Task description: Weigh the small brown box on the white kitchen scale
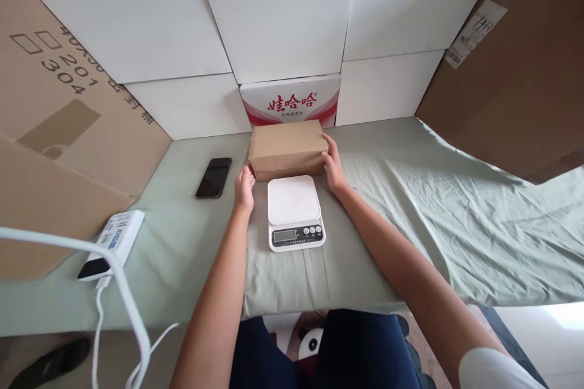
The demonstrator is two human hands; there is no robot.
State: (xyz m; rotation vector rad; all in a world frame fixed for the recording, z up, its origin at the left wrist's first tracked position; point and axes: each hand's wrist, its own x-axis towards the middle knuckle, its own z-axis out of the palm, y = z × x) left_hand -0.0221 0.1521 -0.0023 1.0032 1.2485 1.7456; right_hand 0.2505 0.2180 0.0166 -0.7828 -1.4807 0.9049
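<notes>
A brown cardboard parcel (287,147) lies on the green cloth just behind a white digital kitchen scale (294,211). My left hand (244,187) presses against the parcel's left end and my right hand (334,165) grips its right end. The parcel sits between both hands, its underside at about table level. The scale's platform is bare and its display faces me.
A black phone (213,177) lies left of the parcel. A white power bank (114,243) with a white cable (119,292) sits at the near left. White boxes and a red-printed carton (292,100) wall the back; brown cardboard sheets (515,73) stand at both sides.
</notes>
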